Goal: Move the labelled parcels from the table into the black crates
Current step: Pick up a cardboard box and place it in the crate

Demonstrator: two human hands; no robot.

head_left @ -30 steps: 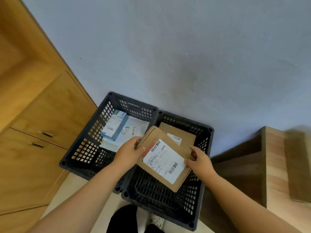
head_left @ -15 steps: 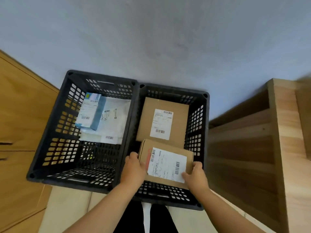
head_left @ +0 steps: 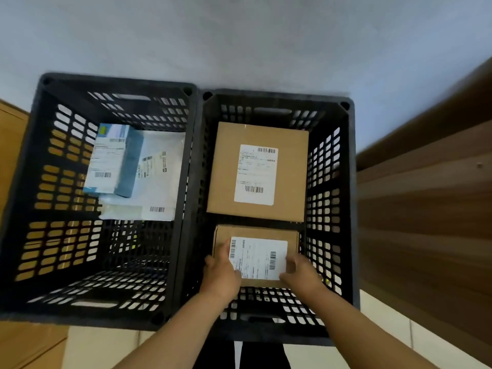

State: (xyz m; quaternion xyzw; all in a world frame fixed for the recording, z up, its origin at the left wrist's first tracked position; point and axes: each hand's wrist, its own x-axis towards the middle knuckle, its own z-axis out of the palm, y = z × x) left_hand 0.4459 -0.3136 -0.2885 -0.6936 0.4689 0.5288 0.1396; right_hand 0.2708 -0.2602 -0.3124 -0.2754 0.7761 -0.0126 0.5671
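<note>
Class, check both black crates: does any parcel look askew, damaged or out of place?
Only the blue-and-white box in the left crate lies slightly tilted atop a white mailer. Nothing looks damaged.

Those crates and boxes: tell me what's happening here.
A person is lowering a small labelled cardboard box into the right crate, holding it with the left hand and right hand. A bigger box already lies behind it. The left crate holds a blue-white box on a white mailer.
</note>
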